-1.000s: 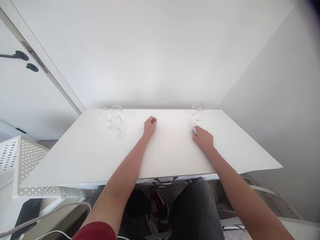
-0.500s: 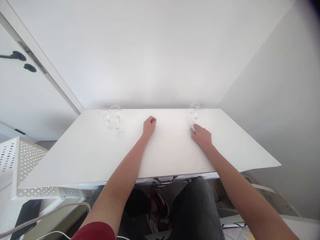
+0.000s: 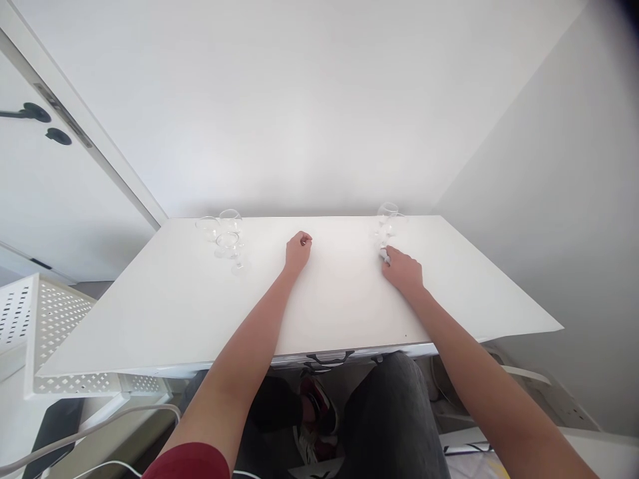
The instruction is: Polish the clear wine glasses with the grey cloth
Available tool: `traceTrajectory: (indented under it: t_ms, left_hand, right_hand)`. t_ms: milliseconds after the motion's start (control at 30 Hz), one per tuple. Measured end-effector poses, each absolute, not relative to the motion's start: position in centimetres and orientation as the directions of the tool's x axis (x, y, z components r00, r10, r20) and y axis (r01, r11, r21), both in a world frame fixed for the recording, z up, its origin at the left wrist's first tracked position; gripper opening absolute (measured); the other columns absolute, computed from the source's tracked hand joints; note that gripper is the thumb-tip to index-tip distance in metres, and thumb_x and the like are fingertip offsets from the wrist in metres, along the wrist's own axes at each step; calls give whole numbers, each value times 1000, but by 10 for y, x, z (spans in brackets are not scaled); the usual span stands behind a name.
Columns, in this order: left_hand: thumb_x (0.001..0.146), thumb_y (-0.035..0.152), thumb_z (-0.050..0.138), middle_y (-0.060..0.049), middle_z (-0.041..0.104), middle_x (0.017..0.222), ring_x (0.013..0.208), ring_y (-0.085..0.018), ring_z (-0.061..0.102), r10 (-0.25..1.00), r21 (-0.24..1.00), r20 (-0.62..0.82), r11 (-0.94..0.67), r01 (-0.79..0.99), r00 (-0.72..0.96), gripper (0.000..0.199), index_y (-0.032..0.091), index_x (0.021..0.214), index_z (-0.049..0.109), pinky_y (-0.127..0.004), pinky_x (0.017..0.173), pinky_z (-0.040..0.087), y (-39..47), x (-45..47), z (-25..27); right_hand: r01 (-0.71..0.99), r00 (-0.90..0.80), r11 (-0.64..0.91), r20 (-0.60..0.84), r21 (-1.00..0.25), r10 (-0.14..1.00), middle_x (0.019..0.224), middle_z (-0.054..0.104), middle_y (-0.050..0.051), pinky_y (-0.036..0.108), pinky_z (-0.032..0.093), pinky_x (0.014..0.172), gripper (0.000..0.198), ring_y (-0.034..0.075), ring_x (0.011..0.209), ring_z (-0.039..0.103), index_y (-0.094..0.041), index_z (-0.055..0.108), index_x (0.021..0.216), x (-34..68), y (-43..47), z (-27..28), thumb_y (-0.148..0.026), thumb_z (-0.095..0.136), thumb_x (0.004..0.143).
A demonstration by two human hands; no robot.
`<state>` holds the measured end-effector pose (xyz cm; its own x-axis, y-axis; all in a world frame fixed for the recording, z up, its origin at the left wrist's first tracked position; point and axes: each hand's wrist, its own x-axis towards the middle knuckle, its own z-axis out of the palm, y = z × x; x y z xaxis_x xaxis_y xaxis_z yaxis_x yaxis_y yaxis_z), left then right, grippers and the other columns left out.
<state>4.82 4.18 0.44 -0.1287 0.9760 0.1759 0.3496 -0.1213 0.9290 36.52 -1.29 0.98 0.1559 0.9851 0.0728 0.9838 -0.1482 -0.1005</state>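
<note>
My left hand point(image 3: 299, 253) rests on the white tabletop point(image 3: 339, 293) near its middle, fingers curled inward, with nothing visible in them. Between the thumb and fingers of my right hand point(image 3: 403, 270) is a small pale-grey object point(image 3: 384, 255), its kind unclear. Just beyond that hand stands a cluster of clear stemmed glasses point(image 3: 388, 211), partly overlapping and faint against the white. Another group of clear stemmed glasses point(image 3: 227, 241) stands to the left of my left hand, towards the back edge.
A white wall point(image 3: 319, 120) rises behind the table. At the lower left are a perforated white rack point(image 3: 60, 332) and a pale cable point(image 3: 100, 426). A door with a dark handle point(image 3: 34, 112) is at far left. Below the front edge is a drawer handle point(image 3: 329, 359).
</note>
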Motion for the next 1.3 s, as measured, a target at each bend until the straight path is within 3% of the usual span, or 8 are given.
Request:
traceTrajectory:
  t_ms: [667,767,867,1000,1100,1167,1233,1300]
  left_hand:
    - [86,17,58,-3,70,95,82,-19,58,978,944,161,-113,309,-133,10,24,86,65,-32,73,46,39,46,6]
    - [85,17,57,-3,69,91,80,-18,57,978,947,163,-119,298,-127,10,24,84,63,-31,71,45,40,46,5]
    - [86,17,54,-1,64,83,73,-17,54,980,955,161,-124,270,-120,11,23,80,61,-31,68,44,42,46,5]
    - [86,18,51,-2,63,84,75,-16,55,970,985,146,-124,121,-195,12,23,81,60,-31,69,46,46,44,3]
    - [87,20,49,-2,63,85,76,-15,57,954,992,107,-121,-34,-282,11,23,85,60,-30,73,48,51,39,1]
    - [87,20,48,-2,63,85,74,-13,57,947,989,81,-115,-91,-311,10,23,87,58,-29,73,49,54,36,-1]
    - [88,20,47,-2,62,85,72,-12,56,940,993,70,-99,-71,-334,10,23,89,56,-28,73,50,57,33,-4]
    - [91,20,46,-2,63,85,72,-12,57,933,997,71,-82,-16,-353,11,23,92,56,-28,73,50,57,32,-6]
  right_hand:
    - [985,148,-137,100,-104,984,143,63,13,39,49,81,54,29,107,68,-28,50,151,366,-13,7,-24,42,98]
    - [981,186,-174,160,-90,969,143,58,16,37,47,72,53,27,93,68,-24,45,152,362,-19,6,-26,42,99]
    - [981,194,-191,178,-35,965,130,57,16,34,41,63,42,22,75,64,-19,50,141,350,-27,7,-29,42,100]
    - [1000,3,-7,134,30,991,118,59,12,31,35,60,29,19,71,61,-20,59,124,321,-32,7,-27,40,103]
    - [991,-106,114,114,-65,988,118,62,11,31,38,63,26,21,78,63,-21,60,119,288,-32,12,-24,43,100]
    - [949,-177,204,133,-239,975,119,65,10,32,44,70,27,23,87,66,-23,61,119,258,-37,22,-22,48,95]
    - [845,-219,301,227,-441,949,121,67,10,34,49,81,43,26,98,67,-23,55,133,219,-50,38,-19,50,91]
    - [684,-369,461,277,-566,887,116,69,7,35,51,80,61,26,94,68,-28,39,153,175,-67,61,-24,50,94]
